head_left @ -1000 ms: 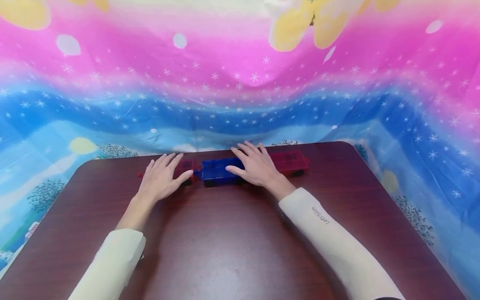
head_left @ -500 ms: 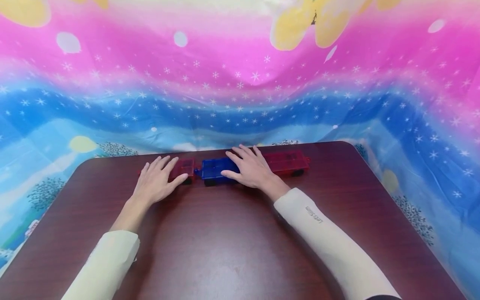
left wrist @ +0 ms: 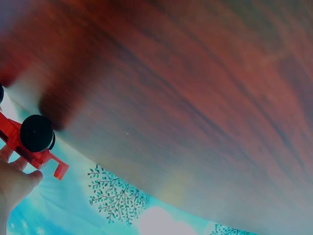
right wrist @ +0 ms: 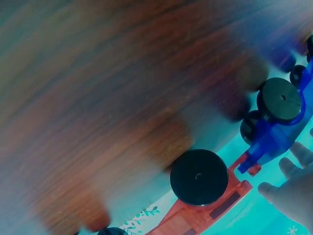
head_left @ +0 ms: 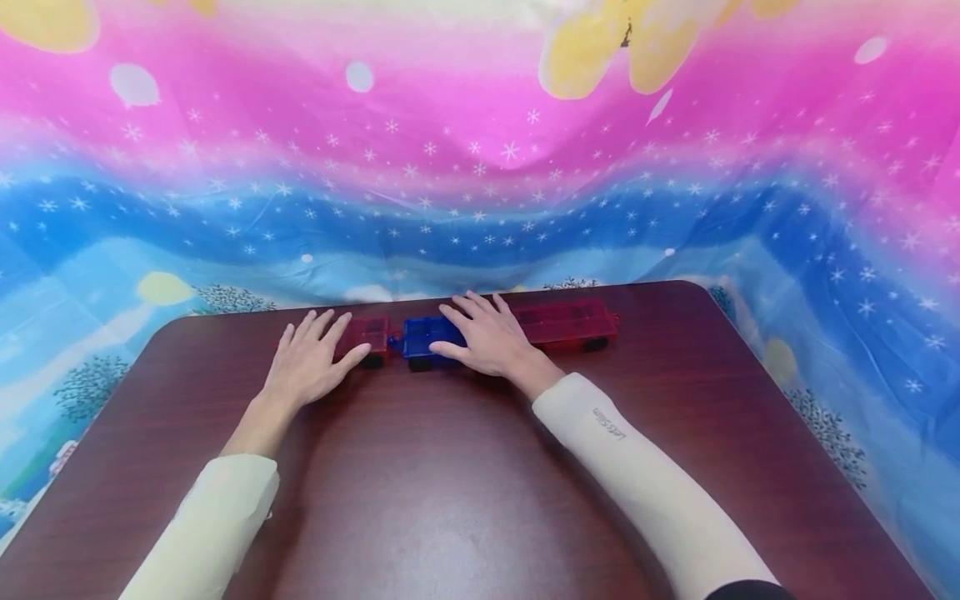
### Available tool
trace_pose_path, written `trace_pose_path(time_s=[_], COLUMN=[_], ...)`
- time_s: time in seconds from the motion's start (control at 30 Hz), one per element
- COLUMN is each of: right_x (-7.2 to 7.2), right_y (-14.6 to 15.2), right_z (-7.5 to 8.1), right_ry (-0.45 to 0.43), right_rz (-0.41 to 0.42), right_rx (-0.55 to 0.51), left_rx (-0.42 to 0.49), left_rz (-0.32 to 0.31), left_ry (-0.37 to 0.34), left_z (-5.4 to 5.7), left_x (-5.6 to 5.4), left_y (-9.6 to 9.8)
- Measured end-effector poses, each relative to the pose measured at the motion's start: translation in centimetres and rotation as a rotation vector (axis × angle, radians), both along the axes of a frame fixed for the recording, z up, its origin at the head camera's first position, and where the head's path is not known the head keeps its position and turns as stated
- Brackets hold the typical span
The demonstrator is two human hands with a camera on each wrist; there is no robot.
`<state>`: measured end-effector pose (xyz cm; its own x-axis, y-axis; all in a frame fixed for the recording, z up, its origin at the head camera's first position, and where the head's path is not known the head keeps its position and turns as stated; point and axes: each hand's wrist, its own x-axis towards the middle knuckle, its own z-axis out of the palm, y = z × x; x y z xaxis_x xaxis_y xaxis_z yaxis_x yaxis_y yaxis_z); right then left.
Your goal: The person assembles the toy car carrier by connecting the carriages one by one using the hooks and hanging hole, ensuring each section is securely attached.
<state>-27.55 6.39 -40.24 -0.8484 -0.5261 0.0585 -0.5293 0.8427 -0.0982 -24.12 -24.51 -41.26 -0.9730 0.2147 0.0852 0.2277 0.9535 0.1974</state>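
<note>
Three translucent toy wagons with black wheels stand in a row at the table's far edge: a left red wagon (head_left: 371, 333), a blue wagon (head_left: 424, 335) and a right red wagon (head_left: 573, 323). My left hand (head_left: 306, 358) lies with fingers spread over the left red wagon and hides its left part. Over the blue wagon my right hand (head_left: 489, 340) rests, fingers spread, covering its right end. In the left wrist view, fingertips are at the wagon beside its wheel (left wrist: 37, 133) and hooked coupling (left wrist: 60, 170). The right wrist view shows blue and red couplings meeting (right wrist: 247, 164).
The dark brown wooden table (head_left: 450, 483) spreads in front of the wagons, its far edge right behind them. A pink and blue printed cloth (head_left: 480, 183) hangs behind and around the table. Light sleeves cover both forearms.
My right hand has slid left along the blue wagon, uncovering more of the right red wagon. My left hand has shifted slightly left. The wagons stand where they were.
</note>
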Motion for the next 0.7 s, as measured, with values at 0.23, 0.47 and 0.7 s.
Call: trace_pose_path(time_s=[0.23, 0.47, 0.7], right_x=[-0.3, -0.5, -0.7], right_y=[-0.8, -1.6, -1.9], right_z=[-0.5, -0.9, -1.1], right_ry=[-0.005, -0.007, -0.014], right_rz=[0.004, -0.005, -0.017], right_rx=[0.017, 0.033, 0.045], left_rx=[-0.026, -0.024, -0.038], left_rz=[0.002, -0.017, -0.021], left_ry=[-0.003, 0.017, -0.022], left_z=[-0.6, -0.8, -0.8], left_x=[-0.5, -1.2, -1.6], left_y=[0.0, 0.3, 0.4])
